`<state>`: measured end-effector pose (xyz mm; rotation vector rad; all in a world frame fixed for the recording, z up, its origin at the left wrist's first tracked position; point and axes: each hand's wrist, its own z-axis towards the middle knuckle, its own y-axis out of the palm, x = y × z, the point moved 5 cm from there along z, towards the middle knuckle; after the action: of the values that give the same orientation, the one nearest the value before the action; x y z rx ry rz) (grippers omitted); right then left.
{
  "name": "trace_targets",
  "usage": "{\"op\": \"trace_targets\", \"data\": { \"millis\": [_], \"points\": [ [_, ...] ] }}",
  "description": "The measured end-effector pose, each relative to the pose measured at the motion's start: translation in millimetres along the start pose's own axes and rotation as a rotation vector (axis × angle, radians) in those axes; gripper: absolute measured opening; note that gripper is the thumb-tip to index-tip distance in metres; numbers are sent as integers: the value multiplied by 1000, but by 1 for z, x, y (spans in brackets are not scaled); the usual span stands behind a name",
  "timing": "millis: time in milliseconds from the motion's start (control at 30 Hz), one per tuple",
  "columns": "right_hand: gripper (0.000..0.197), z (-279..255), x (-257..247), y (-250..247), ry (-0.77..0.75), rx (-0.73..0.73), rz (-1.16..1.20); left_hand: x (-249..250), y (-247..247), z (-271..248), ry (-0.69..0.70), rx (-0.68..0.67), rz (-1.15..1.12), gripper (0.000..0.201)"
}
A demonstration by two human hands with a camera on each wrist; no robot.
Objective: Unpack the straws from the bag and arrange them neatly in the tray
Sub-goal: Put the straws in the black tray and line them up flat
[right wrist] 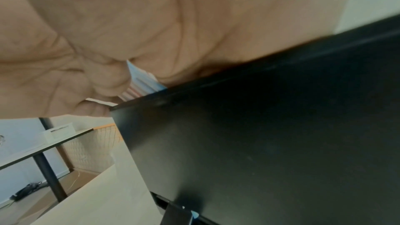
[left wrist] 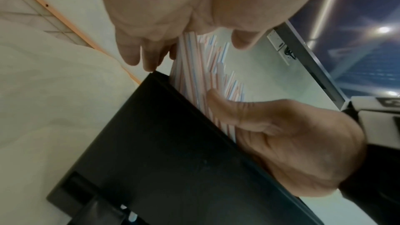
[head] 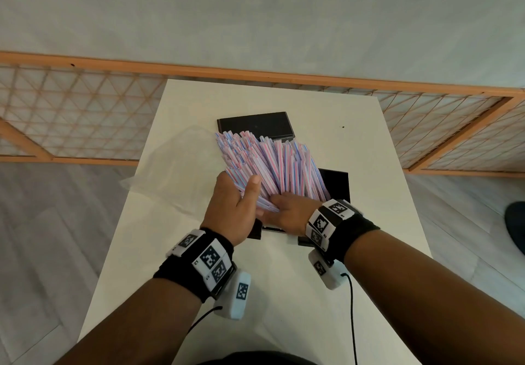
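Straws [head: 267, 163], a thick fan of pink-and-blue striped ones, are out of the bag and held over the black tray [head: 336, 185] in the middle of the white table [head: 369, 194]. The left hand [head: 233, 208] wraps the near end of the bundle from the nine o'clock side, thumb curled over the top. The right hand [head: 289, 212] closes round the same end from three o'clock, fingers tucked in among the straws. The far tips splay toward twelve o'clock, ragged and uneven.

I'd say the unpacking is done and the arranging has only begun. The clear bag [head: 170, 166] lies crumpled and flat at about ten o'clock, just beside the bundle. The next move calls for squaring the ends, turning the fan until it runs with the tray's length, then lowering it in without letting the outer straws spill over the rim.

Much of the tray is covered by straws and hands, so I cannot tell whether any straws already lie inside it. A second black slab [head: 254, 126] sits at twelve o'clock, partly under the tips; lid or another tray, I can't say. The right wrist view shows mostly palm and black wall.
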<state>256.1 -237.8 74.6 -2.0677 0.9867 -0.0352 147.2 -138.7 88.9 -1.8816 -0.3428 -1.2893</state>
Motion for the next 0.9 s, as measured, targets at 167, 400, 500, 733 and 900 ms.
{"op": "trace_targets", "data": {
  "millis": [167,400,500,733,900],
  "points": [
    [65,-6,-7,-6,-6,-83,-18,-3,7,4,16,-37,-25,56],
    [53,-17,-21,-30,-17,-141,-20,-8,5,8,-32,15,30,38],
    [55,-23,-27,-33,-33,-159,24,-11,5,6,-57,12,52,35],
    [53,-11,-25,-19,-30,-182,0,-13,6,5,-92,-36,52,37],
    [53,-5,-20,-11,-12,-130,-37,-16,3,6,-128,-26,20,37]
  ]
}}
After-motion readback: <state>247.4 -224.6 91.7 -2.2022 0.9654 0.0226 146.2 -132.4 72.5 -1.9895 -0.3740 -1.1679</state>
